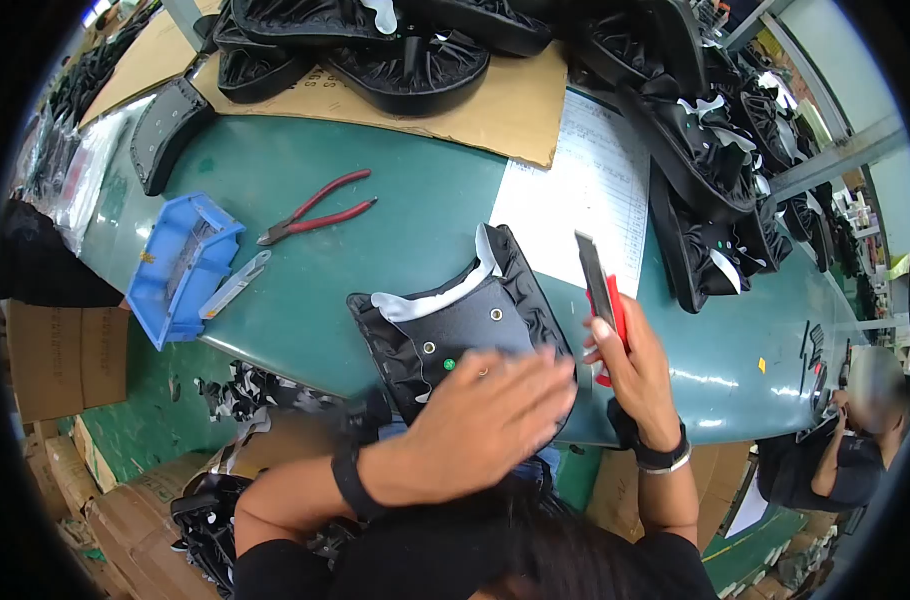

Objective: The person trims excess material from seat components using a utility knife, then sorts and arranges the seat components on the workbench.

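Observation:
A black padded piece (465, 318) with a white curved edge strip, brass eyelets and a small green sticker lies on the green table. Over its near side is my left hand (490, 425), fingers stretched out flat and slightly blurred; whether it presses on the piece I cannot tell. My right hand (635, 365), just right of the piece, is closed around a red utility knife (616, 310). The knife's dark blade points up and away from me. Part of the padded piece is hidden beneath my left hand.
Red-handled cutting pliers (320, 212) lie at left on the green table (415, 165). Beside them are a blue bin (180, 265) and a grey cutter (237, 284). Black padded parts (410, 75) sit on cardboard; more (695, 160) are stacked at right beside a printed sheet (575, 190). Another person (845, 450) is at far right.

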`<move>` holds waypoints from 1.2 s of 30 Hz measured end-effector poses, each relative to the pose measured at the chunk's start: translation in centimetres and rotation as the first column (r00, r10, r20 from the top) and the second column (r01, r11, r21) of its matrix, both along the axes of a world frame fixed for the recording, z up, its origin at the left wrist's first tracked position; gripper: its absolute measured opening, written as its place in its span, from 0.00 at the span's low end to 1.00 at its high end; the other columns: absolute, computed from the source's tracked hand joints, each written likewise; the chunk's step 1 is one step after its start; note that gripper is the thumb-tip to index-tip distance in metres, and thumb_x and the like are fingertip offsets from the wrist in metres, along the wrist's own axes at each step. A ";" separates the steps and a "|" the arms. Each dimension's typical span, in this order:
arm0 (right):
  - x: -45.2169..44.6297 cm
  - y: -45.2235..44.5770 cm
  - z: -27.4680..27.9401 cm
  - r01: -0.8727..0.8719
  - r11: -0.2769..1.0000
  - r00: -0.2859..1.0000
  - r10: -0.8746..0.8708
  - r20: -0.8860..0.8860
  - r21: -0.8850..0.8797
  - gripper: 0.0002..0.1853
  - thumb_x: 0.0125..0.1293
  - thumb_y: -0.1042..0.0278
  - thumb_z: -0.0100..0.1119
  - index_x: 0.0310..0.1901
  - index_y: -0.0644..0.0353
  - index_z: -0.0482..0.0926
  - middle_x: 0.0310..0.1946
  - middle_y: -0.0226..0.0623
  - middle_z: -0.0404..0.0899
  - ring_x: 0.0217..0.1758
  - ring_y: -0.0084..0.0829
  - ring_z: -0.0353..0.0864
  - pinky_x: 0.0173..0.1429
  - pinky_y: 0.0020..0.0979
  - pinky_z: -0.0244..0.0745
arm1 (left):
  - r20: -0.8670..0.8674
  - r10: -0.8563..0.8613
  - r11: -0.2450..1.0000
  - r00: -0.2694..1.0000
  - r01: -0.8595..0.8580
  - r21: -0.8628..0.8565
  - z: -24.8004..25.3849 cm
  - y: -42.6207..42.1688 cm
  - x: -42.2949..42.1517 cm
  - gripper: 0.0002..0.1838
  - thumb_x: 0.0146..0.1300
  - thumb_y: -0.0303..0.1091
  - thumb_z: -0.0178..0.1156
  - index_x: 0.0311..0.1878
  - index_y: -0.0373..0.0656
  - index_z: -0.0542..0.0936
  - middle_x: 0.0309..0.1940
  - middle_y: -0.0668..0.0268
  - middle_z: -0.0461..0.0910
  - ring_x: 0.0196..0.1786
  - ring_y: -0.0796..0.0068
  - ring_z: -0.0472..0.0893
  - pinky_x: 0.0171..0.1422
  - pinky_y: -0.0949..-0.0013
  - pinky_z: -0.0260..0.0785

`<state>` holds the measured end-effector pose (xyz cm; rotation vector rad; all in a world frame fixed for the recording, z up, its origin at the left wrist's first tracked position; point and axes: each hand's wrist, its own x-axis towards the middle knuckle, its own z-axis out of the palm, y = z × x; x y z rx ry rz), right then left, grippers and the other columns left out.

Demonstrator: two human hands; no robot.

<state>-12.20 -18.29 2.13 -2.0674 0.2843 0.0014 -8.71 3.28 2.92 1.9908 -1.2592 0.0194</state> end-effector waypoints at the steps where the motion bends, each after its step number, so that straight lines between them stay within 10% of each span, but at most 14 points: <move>1: -0.7 -0.2 0.3 0.001 1.000 1.000 -0.001 -0.007 -0.004 0.19 0.71 0.67 0.53 0.60 0.63 0.70 0.39 0.43 0.81 0.31 0.33 0.82 0.34 0.30 0.77 | 0.097 0.036 0.995 0.995 -0.044 0.089 0.2 -0.6 1.1 0.18 0.60 0.38 0.64 0.51 0.39 0.79 0.55 0.63 0.77 0.58 0.66 0.75 0.64 0.60 0.61; 4: -1.7 -0.6 1.0 -0.075 0.848 0.959 0.206 0.196 -0.525 0.25 0.65 0.73 0.58 0.65 0.57 0.69 0.34 0.49 0.79 0.28 0.48 0.80 0.32 0.33 0.76 | 0.133 0.071 0.976 0.989 -0.097 0.197 -2.8 -1.5 1.4 0.20 0.60 0.40 0.64 0.52 0.39 0.79 0.55 0.63 0.77 0.62 0.66 0.72 0.68 0.58 0.58; 10: 1.1 0.7 3.0 -0.385 0.634 0.913 0.366 -0.178 -0.670 0.30 0.62 0.75 0.56 0.68 0.48 0.68 0.24 0.44 0.73 0.21 0.46 0.76 0.24 0.42 0.69 | 0.112 0.100 0.972 0.989 -0.121 0.200 -3.9 -1.0 1.4 0.18 0.59 0.37 0.64 0.51 0.40 0.79 0.53 0.64 0.78 0.60 0.68 0.73 0.68 0.57 0.58; 25: -11.3 3.5 3.6 -0.306 0.721 0.926 0.073 -0.370 -0.622 0.32 0.62 0.69 0.61 0.69 0.51 0.64 0.23 0.45 0.74 0.17 0.46 0.74 0.20 0.44 0.68 | 0.077 0.142 0.960 0.987 -0.156 0.234 -2.7 -1.1 1.5 0.21 0.56 0.25 0.54 0.55 0.43 0.77 0.52 0.65 0.76 0.58 0.66 0.74 0.67 0.56 0.60; 27: -10.5 2.2 3.7 -0.307 0.711 0.948 0.165 -0.274 -0.633 0.33 0.62 0.70 0.60 0.69 0.51 0.64 0.23 0.45 0.74 0.16 0.47 0.73 0.20 0.44 0.67 | 0.072 0.028 0.890 0.997 -0.057 0.452 -0.2 -0.8 2.8 0.22 0.53 0.26 0.54 0.54 0.46 0.78 0.47 0.64 0.75 0.51 0.65 0.76 0.50 0.61 0.66; 36: -9.1 0.0 3.4 -0.320 0.723 0.947 0.221 -0.233 -0.612 0.28 0.63 0.69 0.62 0.65 0.51 0.70 0.20 0.39 0.72 0.20 0.43 0.75 0.26 0.41 0.68 | 0.226 -0.210 0.976 0.951 0.191 0.101 -4.4 -2.4 7.1 0.09 0.55 0.30 0.63 0.40 0.47 0.78 0.41 0.68 0.74 0.43 0.68 0.73 0.46 0.66 0.60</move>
